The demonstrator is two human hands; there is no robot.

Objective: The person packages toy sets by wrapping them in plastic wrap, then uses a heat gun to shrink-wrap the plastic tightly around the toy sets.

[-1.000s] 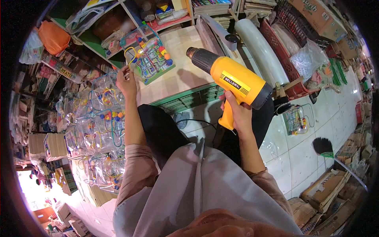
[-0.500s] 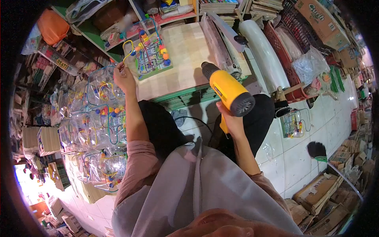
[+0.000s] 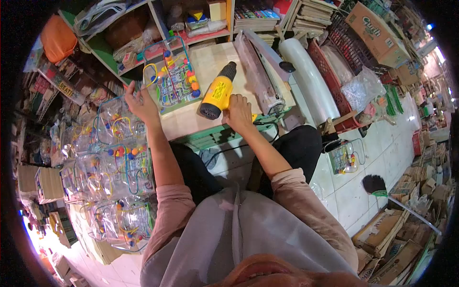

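Observation:
A yellow heat gun (image 3: 219, 95) with a black nozzle is over the low wooden table (image 3: 201, 113), its nozzle pointing toward the far side. My right hand (image 3: 240, 114) is closed around its handle, which it partly hides. To the left on the table is a bead maze toy (image 3: 173, 83), with a printed board, coloured beads and bent yellow and blue wires. My left hand (image 3: 142, 104) is just left of the toy's board, fingers apart and holding nothing.
Several plastic-wrapped bead mazes (image 3: 126, 167) are piled at the left. A long sealer-like device (image 3: 260, 71) lies on the table's right side, beside a plastic film roll (image 3: 308, 79). Another bead maze (image 3: 344, 158) and a brush (image 3: 375, 185) are on the right floor.
My right hand has brought the heat gun left and down to the table, close to the toy. My left hand has let go of the toy's yellow wire and drawn back.

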